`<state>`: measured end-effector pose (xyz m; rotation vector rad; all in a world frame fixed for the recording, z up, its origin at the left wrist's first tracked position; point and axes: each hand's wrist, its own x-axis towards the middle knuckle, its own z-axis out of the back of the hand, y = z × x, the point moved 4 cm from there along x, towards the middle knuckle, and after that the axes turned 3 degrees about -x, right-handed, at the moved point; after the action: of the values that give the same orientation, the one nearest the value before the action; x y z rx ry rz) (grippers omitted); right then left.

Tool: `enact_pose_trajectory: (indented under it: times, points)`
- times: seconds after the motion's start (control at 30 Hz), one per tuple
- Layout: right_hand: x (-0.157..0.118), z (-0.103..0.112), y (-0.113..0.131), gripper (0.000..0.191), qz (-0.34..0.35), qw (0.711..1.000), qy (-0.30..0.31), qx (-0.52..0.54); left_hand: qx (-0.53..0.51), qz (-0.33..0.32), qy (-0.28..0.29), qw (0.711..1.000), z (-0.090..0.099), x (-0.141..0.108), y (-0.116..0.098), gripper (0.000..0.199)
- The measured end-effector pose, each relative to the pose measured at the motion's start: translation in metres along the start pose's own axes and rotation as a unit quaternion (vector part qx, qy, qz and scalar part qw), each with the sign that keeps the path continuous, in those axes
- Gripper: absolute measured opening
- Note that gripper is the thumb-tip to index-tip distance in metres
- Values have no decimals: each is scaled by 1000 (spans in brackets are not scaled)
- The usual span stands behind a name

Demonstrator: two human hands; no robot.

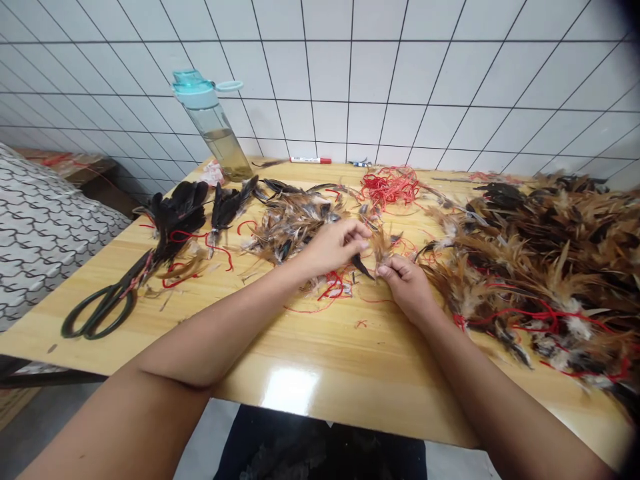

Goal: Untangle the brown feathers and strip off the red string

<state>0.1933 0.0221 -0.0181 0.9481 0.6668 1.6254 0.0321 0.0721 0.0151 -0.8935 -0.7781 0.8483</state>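
Near the middle of the table, my right hand (404, 283) pinches the base of a small bunch of brown feathers (381, 244), whose tips point up. Just left of it, my left hand (343, 245) has its fingers curled, with a dark feather (361, 266) at the fingertips. Behind my left hand lies a loose pile of brown and grey feathers (285, 223). Red string (390, 187) sits in a tangle farther back. Scraps of red string and feather lie on the wood below both hands.
Black-handled scissors (103, 308) lie at the left beside black feather bundles (177, 212). A water bottle (220, 137) stands at the back left. A red and white marker (310, 160) lies along the tiled wall. A large heap of feather bundles (550, 253) covers the right of the table (320, 353).
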Motion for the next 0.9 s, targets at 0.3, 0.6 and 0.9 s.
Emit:
enact_pose_trajectory:
  times: [0.3,0.6,0.9]
  points:
    - [-2,1,-3,19,-35,999,-21,16,419,-80,-88,900,59,11,36,27]
    - [-2,1,-3,20,-27,999,-23,17,516,-74,-34,853,52,11,50,23]
    - [-2,2,-7,21,-30,999,-31,16,324,-108,-116,933,55,9,9,9]
